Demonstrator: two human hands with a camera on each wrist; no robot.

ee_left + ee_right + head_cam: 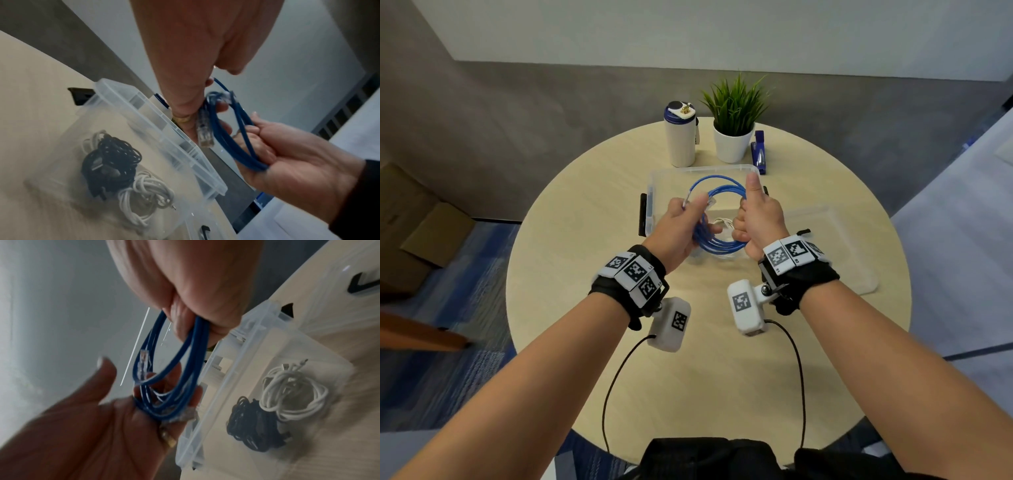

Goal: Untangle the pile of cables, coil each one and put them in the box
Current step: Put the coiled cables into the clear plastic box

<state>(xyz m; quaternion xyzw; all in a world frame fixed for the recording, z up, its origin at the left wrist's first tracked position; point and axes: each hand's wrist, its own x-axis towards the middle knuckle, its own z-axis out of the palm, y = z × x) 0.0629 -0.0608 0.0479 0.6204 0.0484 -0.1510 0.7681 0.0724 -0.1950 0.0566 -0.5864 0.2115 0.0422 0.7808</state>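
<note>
**Kid:** What are your hands doing?

**Me:** My left hand (681,228) has its fingers curled round one side of a thin blue network cable with clear plastic plugs (717,219). My right hand (758,219) grips the other side, thumb sticking up. The cable is wound into a round loop of several turns, and I hold it up in the air between both hands.

**Kid:** Where is it?

**Me:** Right over the near part of the clear plastic box (650,178), in the middle of the round pale wooden table (585,219). It is not touching the box.

**Kid:** What is in the box?

**Me:** From my left wrist camera I see a bundled black cable (109,164) and a bundled white cable (144,193) lying on the bottom, touching each other.

**Kid:** So are you nearly done?

**Me:** I think so. Two cables are in. The blue one looks coiled, with both plugs near my left fingers. I see no loose pile on the table, so I guess this is the last one. It only needs lowering in.

**Kid:** What else is there?

**Me:** The clear flat lid (835,246) lies to the right of the box. At the far side stand a white bottle with a dark blue cap (680,137), a green plant in a white pot (732,123) and a blue stapler (758,152).
</note>
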